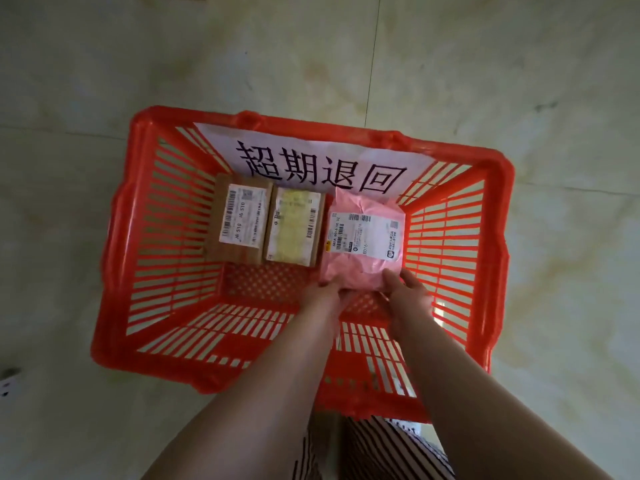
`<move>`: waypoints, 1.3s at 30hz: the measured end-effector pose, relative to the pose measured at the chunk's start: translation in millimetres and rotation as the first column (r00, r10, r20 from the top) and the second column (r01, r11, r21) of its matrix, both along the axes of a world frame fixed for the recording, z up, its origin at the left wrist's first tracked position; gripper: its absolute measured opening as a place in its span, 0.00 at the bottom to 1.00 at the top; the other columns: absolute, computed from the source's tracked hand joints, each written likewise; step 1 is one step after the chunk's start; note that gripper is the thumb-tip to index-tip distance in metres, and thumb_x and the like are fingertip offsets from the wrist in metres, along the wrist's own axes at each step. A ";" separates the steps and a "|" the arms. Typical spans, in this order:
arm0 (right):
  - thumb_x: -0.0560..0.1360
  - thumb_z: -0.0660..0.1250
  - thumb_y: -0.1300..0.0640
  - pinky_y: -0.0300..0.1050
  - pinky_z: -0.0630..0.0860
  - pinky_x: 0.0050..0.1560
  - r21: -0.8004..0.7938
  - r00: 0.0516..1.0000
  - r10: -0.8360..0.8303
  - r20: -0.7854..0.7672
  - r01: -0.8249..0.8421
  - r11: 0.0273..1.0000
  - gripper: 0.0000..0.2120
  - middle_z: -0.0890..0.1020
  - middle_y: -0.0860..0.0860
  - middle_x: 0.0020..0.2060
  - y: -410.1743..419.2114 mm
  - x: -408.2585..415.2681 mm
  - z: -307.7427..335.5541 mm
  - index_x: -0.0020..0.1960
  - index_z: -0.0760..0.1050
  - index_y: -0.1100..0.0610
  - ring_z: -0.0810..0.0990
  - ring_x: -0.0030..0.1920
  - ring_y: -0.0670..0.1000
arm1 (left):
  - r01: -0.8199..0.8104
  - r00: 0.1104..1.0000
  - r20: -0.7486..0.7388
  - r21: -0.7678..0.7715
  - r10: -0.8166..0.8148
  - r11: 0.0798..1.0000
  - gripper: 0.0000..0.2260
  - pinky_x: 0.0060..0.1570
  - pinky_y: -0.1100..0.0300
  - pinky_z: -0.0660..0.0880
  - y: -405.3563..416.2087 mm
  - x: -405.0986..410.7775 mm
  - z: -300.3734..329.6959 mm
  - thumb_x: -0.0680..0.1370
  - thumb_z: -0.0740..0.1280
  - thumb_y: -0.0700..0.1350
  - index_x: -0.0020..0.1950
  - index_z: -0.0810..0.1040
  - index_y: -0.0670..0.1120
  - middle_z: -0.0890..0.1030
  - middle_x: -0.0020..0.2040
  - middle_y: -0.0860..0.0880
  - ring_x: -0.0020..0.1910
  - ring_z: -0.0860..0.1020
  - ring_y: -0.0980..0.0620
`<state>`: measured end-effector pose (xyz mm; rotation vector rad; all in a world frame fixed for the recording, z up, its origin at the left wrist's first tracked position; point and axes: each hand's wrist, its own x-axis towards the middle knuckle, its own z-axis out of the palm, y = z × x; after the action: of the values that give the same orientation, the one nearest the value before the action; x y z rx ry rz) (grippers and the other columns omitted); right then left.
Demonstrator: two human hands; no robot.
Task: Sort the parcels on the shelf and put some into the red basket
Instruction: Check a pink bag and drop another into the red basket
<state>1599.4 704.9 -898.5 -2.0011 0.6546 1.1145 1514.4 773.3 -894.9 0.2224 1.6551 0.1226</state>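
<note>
The red basket (145, 216) stands on the floor below me, with a white paper sign (318, 161) on its far inner wall. Inside, along the far side, lie a brown cardboard parcel (239, 221), a smaller yellowish-labelled box (294, 230) and a pink bagged parcel (360, 261) with a white label. My left hand (329, 296) and my right hand (405, 292) both reach into the basket and hold the near edge of the pink parcel, which rests on the basket floor at the right.
The basket sits on pale marbled floor tiles (519, 81). Striped clothing (377, 452) shows at the bottom edge between my arms. A small dark and white object (7, 382) lies at the left edge of the floor.
</note>
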 end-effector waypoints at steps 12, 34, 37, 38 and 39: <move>0.80 0.64 0.49 0.61 0.79 0.57 -0.059 0.992 0.104 0.070 -0.100 0.993 0.19 0.81 0.54 0.60 5.9 -0.1 -31.5 0.69 0.73 0.49 0.80 0.59 0.59 | 0.021 0.999 0.048 -0.015 -0.020 1.000 0.12 0.36 0.59 0.82 -5.9 3.2 -35.3 0.76 0.69 0.40 0.58 0.78 0.39 0.84 0.52 0.41 0.46 0.84 0.47; 0.80 0.66 0.55 0.44 0.79 0.39 0.065 0.986 -0.097 -0.135 0.107 0.992 0.10 0.85 0.57 0.52 -11.4 -16.4 50.8 0.58 0.78 0.58 0.85 0.45 0.53 | 0.300 0.954 -0.011 -0.050 -0.301 0.953 0.16 0.42 0.59 0.74 -13.6 -1.9 55.4 0.74 0.72 0.53 0.53 0.76 0.43 0.77 0.41 0.49 0.38 0.76 0.53; 0.79 0.67 0.54 0.44 0.80 0.36 0.123 0.989 -0.056 -0.135 0.073 0.990 0.05 0.85 0.51 0.41 -15.1 -22.3 130.9 0.46 0.78 0.54 0.84 0.33 0.47 | 0.257 0.966 0.027 -0.033 -0.256 0.966 0.15 0.45 0.58 0.74 -9.1 -24.1 135.1 0.75 0.71 0.53 0.48 0.75 0.43 0.76 0.43 0.49 0.40 0.76 0.53; 0.79 0.68 0.54 0.45 0.80 0.39 0.172 0.991 -0.052 -0.121 0.072 0.983 0.04 0.84 0.52 0.41 -15.1 -26.0 162.6 0.46 0.79 0.54 0.84 0.36 0.49 | 0.220 0.974 0.055 -0.022 -0.218 0.975 0.13 0.41 0.61 0.75 -8.3 -35.0 164.8 0.75 0.71 0.52 0.47 0.75 0.43 0.77 0.42 0.49 0.37 0.77 0.55; 0.78 0.69 0.56 0.44 0.81 0.41 0.239 0.991 -0.045 -0.124 0.074 0.968 0.04 0.84 0.54 0.44 -15.2 -29.4 195.1 0.49 0.80 0.56 0.84 0.40 0.50 | 0.161 0.984 0.083 -0.004 -0.160 0.987 0.11 0.38 0.64 0.76 -6.8 -46.7 197.2 0.74 0.72 0.49 0.45 0.76 0.42 0.78 0.41 0.49 0.33 0.78 0.57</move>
<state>1569.9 689.7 -703.5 -1.7077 0.6025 1.2213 1467.7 766.5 -697.7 0.3370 1.5495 0.0008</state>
